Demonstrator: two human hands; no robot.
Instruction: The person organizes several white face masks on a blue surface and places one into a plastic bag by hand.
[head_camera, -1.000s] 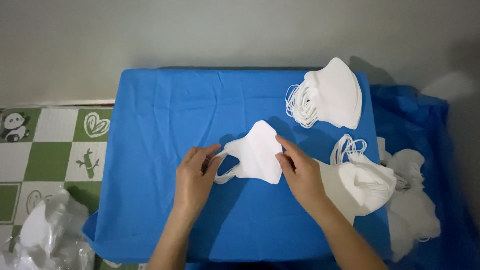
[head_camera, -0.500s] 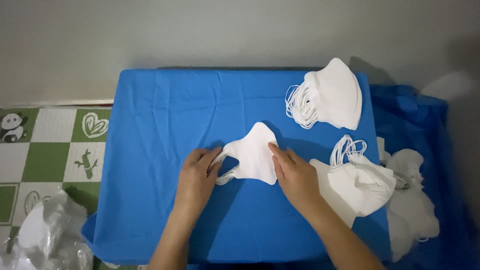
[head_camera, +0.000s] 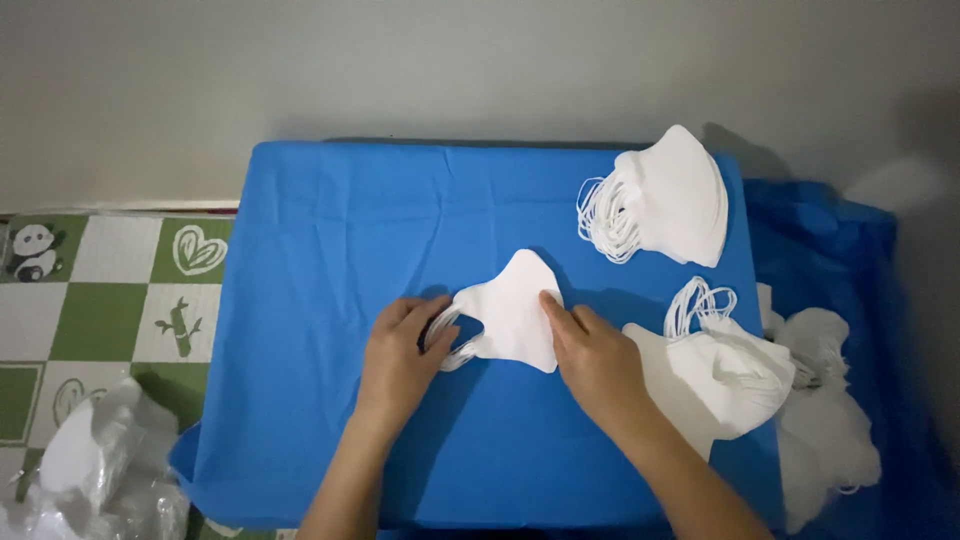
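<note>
A white folded face mask (head_camera: 510, 310) lies in the middle of a blue cloth (head_camera: 330, 230) that covers a low table. My left hand (head_camera: 398, 362) rests at the mask's left end, fingers on its white ear loops. My right hand (head_camera: 592, 362) presses down on the mask's right edge with the fingers flat. Both hands touch the mask; neither lifts it off the cloth.
A stack of white masks (head_camera: 665, 195) with loops sits at the back right of the cloth. Another pile of masks (head_camera: 728, 372) lies by my right wrist, with more masks (head_camera: 825, 420) beyond the table edge. A clear plastic bag (head_camera: 95, 470) lies on the green-and-white floor mat (head_camera: 100, 290) at the left.
My right hand has slid left over the mask's right edge. My left hand has closed in on the ear loops. The mask has stayed in about the same place.
</note>
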